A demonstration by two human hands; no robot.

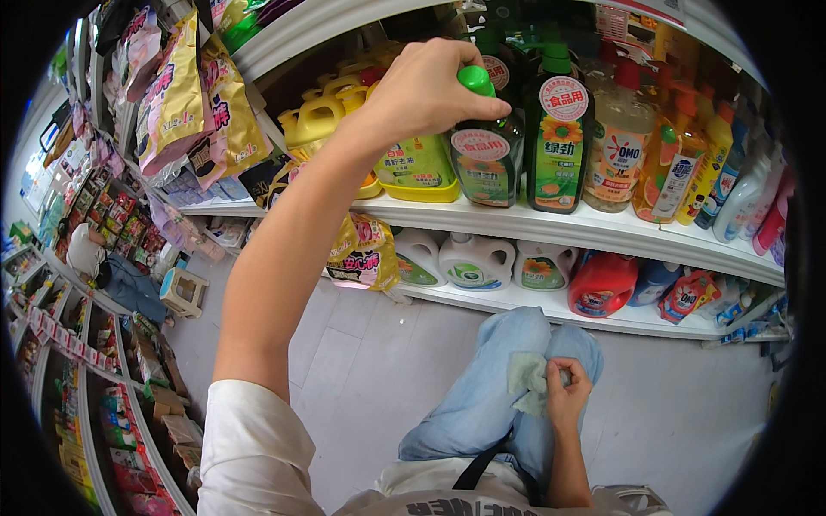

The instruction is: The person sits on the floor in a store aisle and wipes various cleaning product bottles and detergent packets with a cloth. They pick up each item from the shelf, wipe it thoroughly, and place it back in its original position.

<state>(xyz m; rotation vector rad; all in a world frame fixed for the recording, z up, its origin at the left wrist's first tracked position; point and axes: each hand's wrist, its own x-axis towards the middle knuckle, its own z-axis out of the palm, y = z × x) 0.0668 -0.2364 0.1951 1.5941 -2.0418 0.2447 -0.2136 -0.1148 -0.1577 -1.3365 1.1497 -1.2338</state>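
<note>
My left hand is closed around the neck of a dark green dish-soap bottle, just under its green cap. That bottle stands upright at the front of the upper white shelf. Beside it on the right is a matching bottle with a sunflower label and a round pink sticker. To the left sits a yellow-green detergent jug, partly covered by my forearm. Low over my knees, my right hand pinches a pale green cloth between thumb and fingers.
Pump bottles, one an OMO, line the shelf's right side. White jugs and a red OMO jug fill the lower shelf. Gold packets hang at left. A person is near a plastic stool across the aisle.
</note>
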